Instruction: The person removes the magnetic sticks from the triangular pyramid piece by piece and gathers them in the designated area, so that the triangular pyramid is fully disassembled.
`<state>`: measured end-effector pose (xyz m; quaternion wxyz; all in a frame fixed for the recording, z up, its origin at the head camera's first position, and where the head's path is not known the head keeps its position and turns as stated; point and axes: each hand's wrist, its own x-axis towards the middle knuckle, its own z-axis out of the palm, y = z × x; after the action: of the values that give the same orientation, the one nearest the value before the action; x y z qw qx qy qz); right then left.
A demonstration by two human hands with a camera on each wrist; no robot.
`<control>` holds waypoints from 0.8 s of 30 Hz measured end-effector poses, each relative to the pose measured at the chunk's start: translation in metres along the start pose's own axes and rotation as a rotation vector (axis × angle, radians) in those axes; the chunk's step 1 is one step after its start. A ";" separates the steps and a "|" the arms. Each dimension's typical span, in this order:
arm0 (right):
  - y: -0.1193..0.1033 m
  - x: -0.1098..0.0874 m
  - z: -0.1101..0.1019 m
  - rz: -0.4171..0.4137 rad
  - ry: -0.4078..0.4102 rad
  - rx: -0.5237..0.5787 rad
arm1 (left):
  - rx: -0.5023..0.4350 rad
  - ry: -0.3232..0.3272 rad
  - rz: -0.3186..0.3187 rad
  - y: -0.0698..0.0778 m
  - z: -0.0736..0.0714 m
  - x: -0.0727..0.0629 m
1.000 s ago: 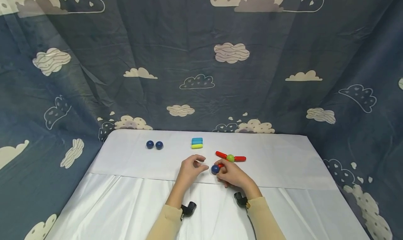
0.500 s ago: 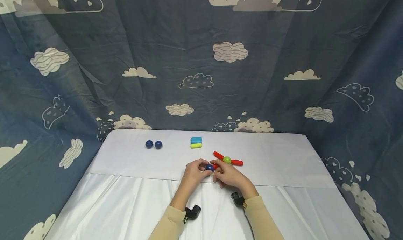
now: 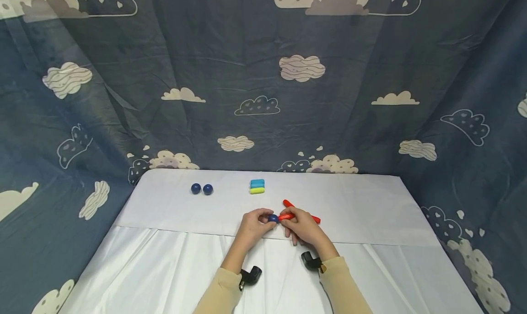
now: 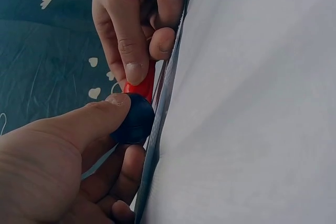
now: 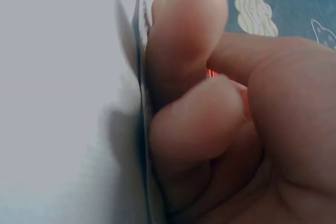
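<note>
In the head view my left hand (image 3: pixel 251 228) pinches a dark blue ball (image 3: pixel 273 218) between thumb and fingers. My right hand (image 3: pixel 306 227) holds a short red stick (image 3: pixel 286 217), whose end meets the ball. Up close in the left wrist view, the blue ball (image 4: pixel 136 121) and the red stick (image 4: pixel 139 86) touch each other; whether the stick goes into the ball cannot be seen. Behind the right hand lie two more red sticks, one reaching up-left (image 3: pixel 287 203) and one to the right (image 3: pixel 316 219). The right wrist view shows mostly curled fingers.
Two dark blue balls (image 3: pixel 201 189) sit at the back left of the white table (image 3: pixel 164 208). Light blue pieces (image 3: pixel 257 183) and a yellow-green stick (image 3: pixel 257 191) lie side by side at the back middle. A dark cloud-patterned cloth (image 3: pixel 255 67) hangs behind.
My left hand has moved right and taken hold of the blue ball at the red stick's end. The red sticks behind shifted slightly, and their green ball is now hidden by my right hand.
</note>
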<state>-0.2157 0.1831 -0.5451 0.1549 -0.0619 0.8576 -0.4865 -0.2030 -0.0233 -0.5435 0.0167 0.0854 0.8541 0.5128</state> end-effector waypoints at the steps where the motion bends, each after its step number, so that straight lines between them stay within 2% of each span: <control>1: 0.001 0.000 0.000 0.001 0.004 0.010 | -0.002 -0.002 0.000 0.000 0.000 0.000; 10: 0.002 0.001 0.003 0.003 0.020 0.030 | -0.003 -0.030 -0.012 -0.001 -0.002 0.001; 24: 0.001 -0.001 0.002 -0.008 0.005 0.031 | -0.035 -0.116 -0.025 -0.004 -0.011 0.000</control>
<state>-0.2142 0.1822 -0.5465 0.1516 -0.0616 0.8501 -0.5005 -0.2048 -0.0344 -0.5420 0.0739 0.1039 0.8436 0.5216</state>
